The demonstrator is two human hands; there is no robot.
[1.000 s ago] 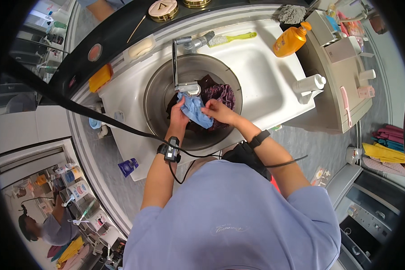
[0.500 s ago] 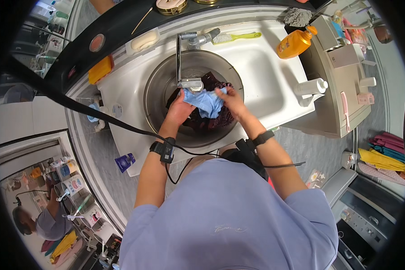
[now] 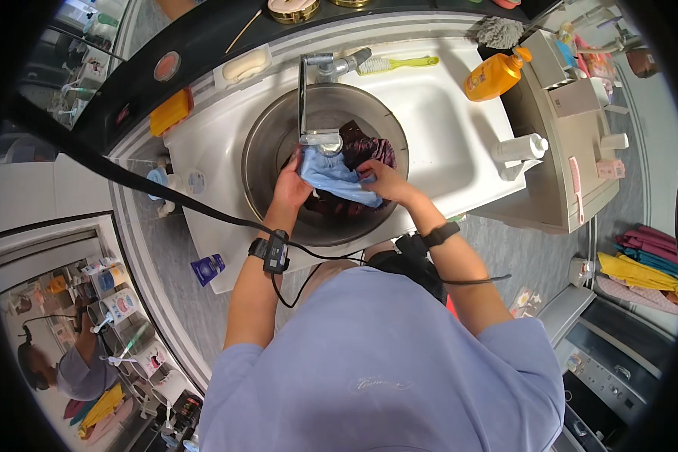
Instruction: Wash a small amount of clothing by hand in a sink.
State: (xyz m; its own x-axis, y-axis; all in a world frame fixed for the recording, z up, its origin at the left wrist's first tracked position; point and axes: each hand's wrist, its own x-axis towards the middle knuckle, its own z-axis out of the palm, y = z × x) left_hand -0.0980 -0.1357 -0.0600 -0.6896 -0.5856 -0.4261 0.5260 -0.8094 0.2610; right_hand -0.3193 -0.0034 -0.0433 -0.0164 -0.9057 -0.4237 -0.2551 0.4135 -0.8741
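Washroom, grey floor (image 3: 169, 260) around. White sink (image 3: 444, 151) fills the middle, a smooth hollow on its right half. Beige cabinet (image 3: 539, 196) just beyond the sink's right end; black ledge (image 3: 139, 94) curving along the far left.

Round metal basin (image 3: 262, 162) set on the sink's left half. Inside: a dark, purplish patterned cloth (image 3: 375, 151), bunched, mostly toward the right. Above it, light blue cloth (image 3: 335, 181), crumpled, held between both hands within the basin's rim.

Tap (image 3: 302, 102) reaches out over the basin; its head hangs right at the blue cloth's upper edge. Whether water runs is hard to tell.

Orange pump bottle (image 3: 494, 77) tilted at the sink's far right corner. Left hand (image 3: 290, 187): gripping the blue cloth's left end, thumb toward the tap head. Right hand (image 3: 388, 182): fingers curled, gripping the cloth's right part, dark cloth just beyond. Black bands on both wrists, the left with a small boxy device (image 3: 276, 252).

White bottle (image 3: 517, 148) on its side at the sink's right end. Green-handled brush (image 3: 399, 65) along the back edge, right of the tap's base. Purple tube (image 3: 207, 269) by the near left corner; support unclear. Pale soap bar (image 3: 245, 65) in a dish, left of the tap.
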